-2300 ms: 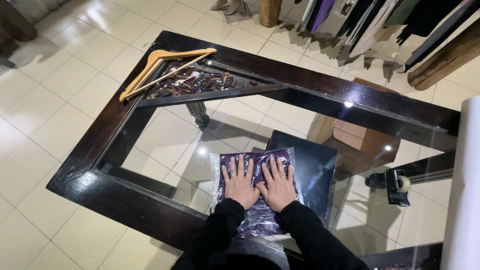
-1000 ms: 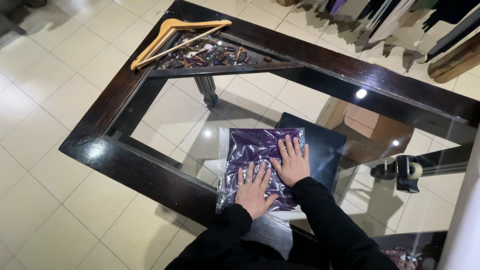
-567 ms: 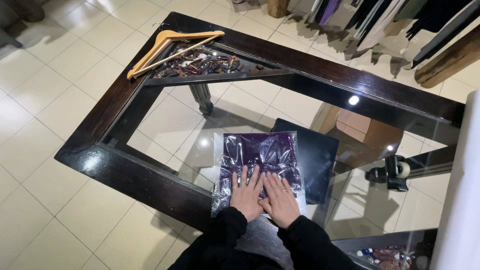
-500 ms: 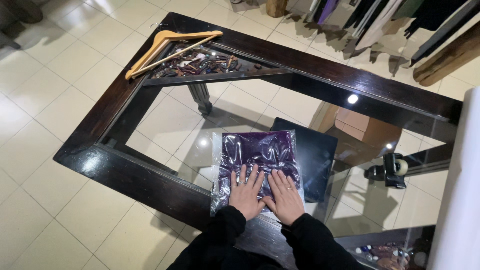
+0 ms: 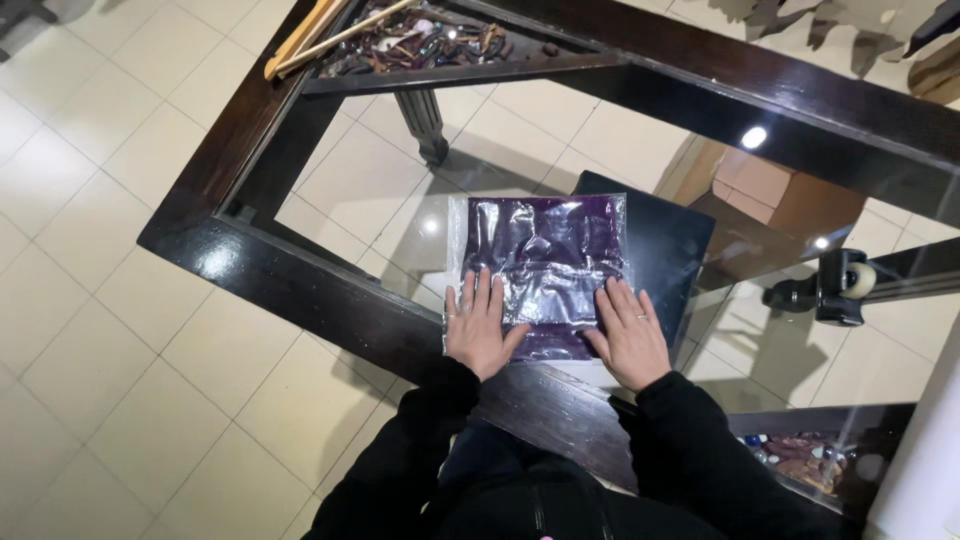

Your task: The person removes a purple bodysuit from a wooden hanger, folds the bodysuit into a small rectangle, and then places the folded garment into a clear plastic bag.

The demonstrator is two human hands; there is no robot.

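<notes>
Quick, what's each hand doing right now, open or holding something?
Left hand: open, flat on the bagged purple garment.
Right hand: open, flat on the bag's right edge, gripping nothing.

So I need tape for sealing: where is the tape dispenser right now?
In the head view, the black tape dispenser sits at the right on the glass table, right of the purple bagged garment and beyond the right hand.

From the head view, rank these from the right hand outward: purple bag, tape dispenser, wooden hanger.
1. Purple bag: under the fingertips of the right hand, on the glass just left of it.
2. Tape dispenser: off to the right, on the table frame.
3. Wooden hanger: far corner, upper left.
</notes>
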